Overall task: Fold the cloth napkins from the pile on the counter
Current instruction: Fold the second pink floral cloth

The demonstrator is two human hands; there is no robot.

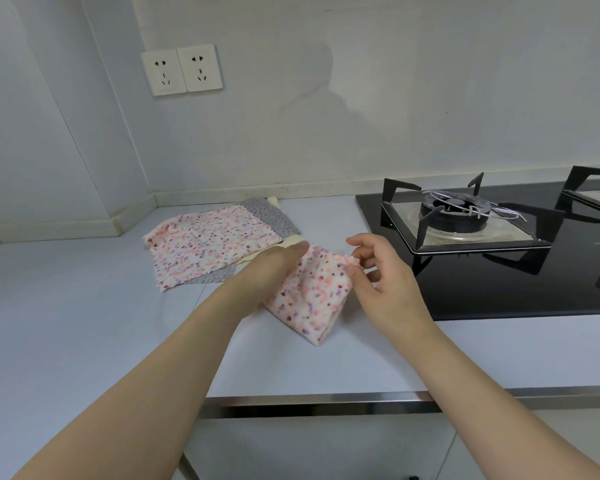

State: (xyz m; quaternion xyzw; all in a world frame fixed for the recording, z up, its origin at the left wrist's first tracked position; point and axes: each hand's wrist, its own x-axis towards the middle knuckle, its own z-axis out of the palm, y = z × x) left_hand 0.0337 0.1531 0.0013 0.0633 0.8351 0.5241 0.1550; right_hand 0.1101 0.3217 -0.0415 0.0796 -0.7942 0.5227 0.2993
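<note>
I hold one speckled pink napkin (309,292) just above the tabletop (84,323), in front of the gas stove (465,216). My left hand (274,268) lies with straight fingers along its left side and supports it; my right hand (374,268) pinches the upper right corner between thumb and fingertip. The cloth is thin, light and very soft (it sags and makes wrinkles where nothing holds it), so I think it is best to take it at the corners and edges, and to press the fold flat. It seems already folded smaller. Behind it, near the wall, the pile (219,244) lies flat: I count three layers, one speckled pink on top, one grey, one pale yellow, maybe more hidden
</note>
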